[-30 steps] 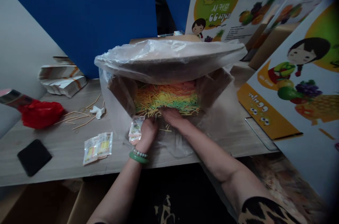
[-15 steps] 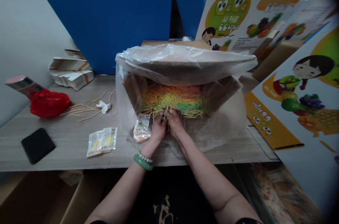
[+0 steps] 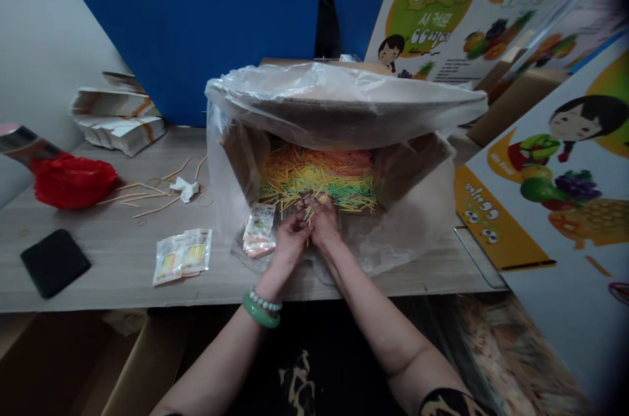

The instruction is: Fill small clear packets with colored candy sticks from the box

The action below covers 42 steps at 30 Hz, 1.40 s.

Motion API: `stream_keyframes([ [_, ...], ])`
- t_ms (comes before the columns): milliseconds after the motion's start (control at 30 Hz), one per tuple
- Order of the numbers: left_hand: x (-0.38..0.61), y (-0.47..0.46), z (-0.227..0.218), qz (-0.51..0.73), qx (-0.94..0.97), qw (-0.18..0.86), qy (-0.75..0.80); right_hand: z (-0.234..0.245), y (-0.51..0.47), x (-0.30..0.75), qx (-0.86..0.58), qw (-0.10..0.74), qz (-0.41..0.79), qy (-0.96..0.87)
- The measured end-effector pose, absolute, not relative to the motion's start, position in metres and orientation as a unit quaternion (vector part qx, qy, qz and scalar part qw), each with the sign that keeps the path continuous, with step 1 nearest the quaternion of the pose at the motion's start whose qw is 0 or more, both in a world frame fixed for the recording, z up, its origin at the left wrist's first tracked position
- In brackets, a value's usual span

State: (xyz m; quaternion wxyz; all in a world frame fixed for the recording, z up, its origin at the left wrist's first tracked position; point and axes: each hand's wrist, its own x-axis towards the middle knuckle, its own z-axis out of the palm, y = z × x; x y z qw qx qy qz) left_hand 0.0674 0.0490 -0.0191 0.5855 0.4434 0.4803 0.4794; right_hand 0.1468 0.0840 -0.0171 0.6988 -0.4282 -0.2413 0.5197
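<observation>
A cardboard box [image 3: 403,173] lined with clear plastic lies on its side on the table, holding a heap of thin coloured sticks [image 3: 319,177] in yellow, green and orange. My left hand [image 3: 289,239] and my right hand [image 3: 322,223] meet at the box mouth, fingers pinched together around a small bunch of the sticks [image 3: 308,214]. A small printed packet [image 3: 259,232] lies just left of my left hand. My left wrist wears a green bangle and a bead bracelet.
On the wooden table [image 3: 113,272] lie two more packets [image 3: 183,255], a black phone [image 3: 54,262], a red bag [image 3: 73,180], loose sticks and rubber bands [image 3: 147,196], and stacked folded cartons [image 3: 118,124]. Printed fruit boards [image 3: 555,160] lean at the right.
My right hand drew back from the stick heap and joined my left hand. Both now pinch a small bunch of sticks. The camera view shifted a little.
</observation>
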Motion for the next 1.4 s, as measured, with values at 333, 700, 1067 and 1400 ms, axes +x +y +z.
stream_keyframes([
  [333, 0.059, 0.054, -0.005, 0.585, 0.39, 0.547, 0.455, -0.013, 0.066, 0.169, -0.444, 0.586, 0.583, -0.345],
  [700, 0.054, 0.061, -0.007, 0.549, 0.461, 0.495, 0.49, -0.018, 0.057, 0.157, -0.404, 0.579, 0.591, -0.39],
  [1067, -0.021, 0.06, 0.005, 0.118, 0.609, 0.047, 0.783, -0.021, 0.089, 0.167, -0.536, 0.577, 0.308, -0.534],
  [1400, -0.037, 0.073, -0.008, 0.25, 0.518, 0.211, 0.791, -0.042, 0.103, 0.181, -0.547, 0.555, 0.29, -0.556],
])
